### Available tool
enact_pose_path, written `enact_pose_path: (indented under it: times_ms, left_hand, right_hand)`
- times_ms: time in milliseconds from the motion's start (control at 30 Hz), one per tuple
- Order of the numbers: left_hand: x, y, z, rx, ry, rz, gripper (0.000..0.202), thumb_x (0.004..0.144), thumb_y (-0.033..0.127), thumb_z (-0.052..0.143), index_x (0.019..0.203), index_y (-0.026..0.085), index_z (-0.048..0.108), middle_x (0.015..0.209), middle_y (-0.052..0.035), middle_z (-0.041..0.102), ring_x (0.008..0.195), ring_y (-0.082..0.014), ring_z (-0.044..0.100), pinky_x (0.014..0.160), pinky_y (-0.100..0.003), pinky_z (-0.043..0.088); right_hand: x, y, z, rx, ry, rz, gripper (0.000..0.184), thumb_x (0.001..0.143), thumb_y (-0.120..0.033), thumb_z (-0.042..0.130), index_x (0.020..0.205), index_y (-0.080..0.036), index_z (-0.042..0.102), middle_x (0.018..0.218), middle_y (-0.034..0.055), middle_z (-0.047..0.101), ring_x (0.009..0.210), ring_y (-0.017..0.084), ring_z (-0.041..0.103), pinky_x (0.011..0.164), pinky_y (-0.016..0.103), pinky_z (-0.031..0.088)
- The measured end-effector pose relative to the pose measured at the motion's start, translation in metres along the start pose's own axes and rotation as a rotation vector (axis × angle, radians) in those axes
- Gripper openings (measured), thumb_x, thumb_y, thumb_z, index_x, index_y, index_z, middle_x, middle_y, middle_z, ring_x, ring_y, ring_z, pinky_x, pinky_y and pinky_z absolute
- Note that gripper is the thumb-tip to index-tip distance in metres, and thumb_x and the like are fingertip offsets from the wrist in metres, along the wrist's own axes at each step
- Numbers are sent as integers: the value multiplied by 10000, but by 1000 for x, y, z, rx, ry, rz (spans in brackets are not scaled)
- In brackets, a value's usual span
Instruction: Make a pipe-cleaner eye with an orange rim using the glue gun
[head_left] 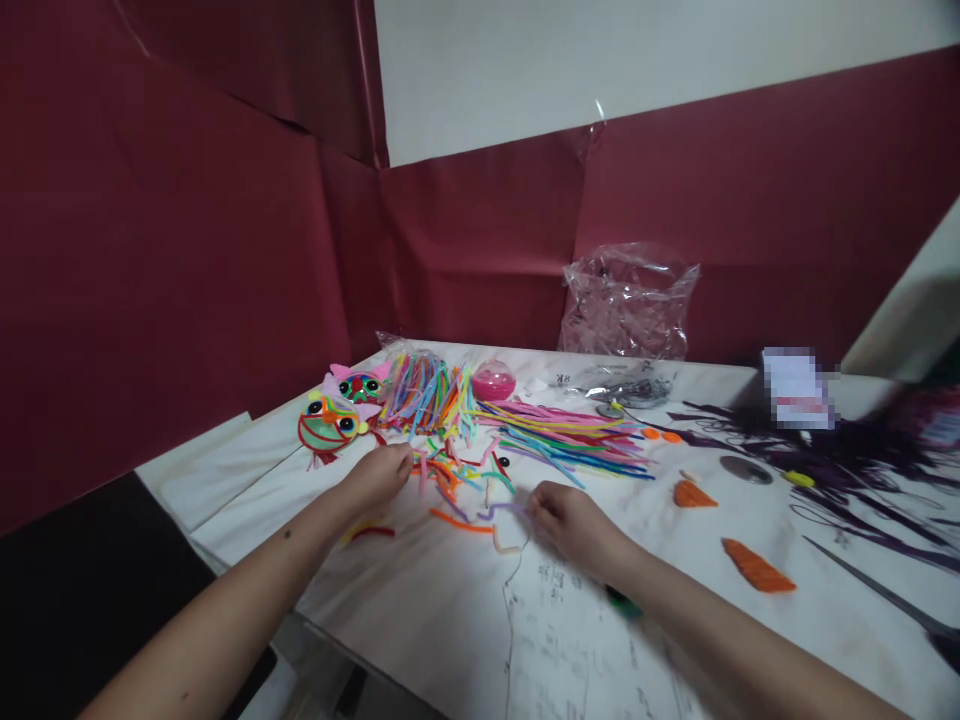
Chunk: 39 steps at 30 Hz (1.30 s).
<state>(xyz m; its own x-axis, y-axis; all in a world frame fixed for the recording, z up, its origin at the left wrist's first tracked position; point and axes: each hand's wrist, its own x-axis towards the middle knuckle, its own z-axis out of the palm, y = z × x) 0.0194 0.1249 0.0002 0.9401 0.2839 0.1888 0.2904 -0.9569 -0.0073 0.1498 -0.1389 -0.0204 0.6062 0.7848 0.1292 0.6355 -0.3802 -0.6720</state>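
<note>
My left hand (381,477) is closed at the near side of a pile of short cut pipe cleaners (450,470); its fingertips are hidden, and I cannot make out what they hold. My right hand (568,523) is curled closed, with a bent purple pipe cleaner (499,508) running from its fingers. Just nearer lie an orange pipe cleaner (461,522) and a bent cream piece (504,545). A small black-pupilled googly eye (504,462) lies between the hands, farther back. Beneath my right forearm is a dark green object (622,602), partly covered.
Two colourful masks (327,428) with big eyes lie at the left. Behind are bundled pipe cleaners (427,395), a pink container (493,380) and a clear plastic bag (630,300). On the right are orange felt-like pieces (757,566), purple strips (847,445) and scissors (885,590).
</note>
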Motion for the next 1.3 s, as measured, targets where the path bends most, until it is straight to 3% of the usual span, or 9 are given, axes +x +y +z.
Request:
enact_pose_path:
  times_ms: [167,333,533,633,833,967,1133,1200,1300]
  left_hand:
    - [-4,-6,1,46,152,-42,198,890,134,374,782,171,535,813,-71,621,767,-205,583,685,-286,416]
    - [-11,1,-3,100,275,31,212,878,88,371,796,163,551,853,-116,594,855,-260,556,807,-369,422]
    - [-4,16,-7,44,360,132,293,934,158,309,753,178,539,782,-87,558,802,-243,530,787,-364,432]
    - [-1,17,-4,-30,383,153,312,952,200,273,786,176,537,786,-80,552,781,-227,523,769,-355,437]
    - [2,8,2,-243,237,254,238,912,183,346,792,190,551,804,-39,599,782,-181,560,744,-285,457]
    - [2,14,-5,-377,196,213,243,933,272,355,957,187,581,908,-37,644,818,-174,597,740,-267,482]
    - [0,35,-19,-525,187,216,338,879,349,490,1172,193,551,1100,-57,626,942,-202,592,839,-296,480]
    - [1,44,-23,-465,255,337,348,902,287,445,1227,189,519,1185,-85,586,1034,-216,558,890,-318,457]
    - [2,58,-27,-292,319,663,308,949,210,340,1151,187,572,1180,-107,582,1066,-218,525,914,-339,413]
  right_hand:
    - [12,-16,5,-42,34,-59,149,790,-145,443,670,-196,515,598,-8,523,570,139,451,542,227,312]
    - [23,-31,11,-50,61,-117,187,811,-118,465,668,-182,567,650,12,577,614,142,489,578,224,328]
    - [64,-59,37,1,109,-59,176,827,-169,524,958,-154,641,857,72,682,726,163,570,641,231,368]
    - [79,-65,44,25,97,-24,123,816,-208,582,889,-154,666,808,69,690,709,168,574,631,237,358]
    - [76,-52,46,155,-92,-14,339,843,-164,556,504,-169,559,501,-9,581,502,109,495,551,221,337]
    - [71,-41,44,329,-228,70,411,912,-238,466,509,-168,508,406,-49,493,354,69,372,434,200,299]
    - [61,-34,25,521,-343,102,313,904,-313,487,651,-149,571,403,-81,445,339,51,306,387,188,242]
    - [54,-31,14,581,-424,91,287,873,-351,530,699,-137,612,390,-86,431,336,54,296,374,193,225]
    - [38,-26,-2,669,-540,61,301,827,-396,566,730,-123,648,362,-90,400,332,60,277,369,206,199]
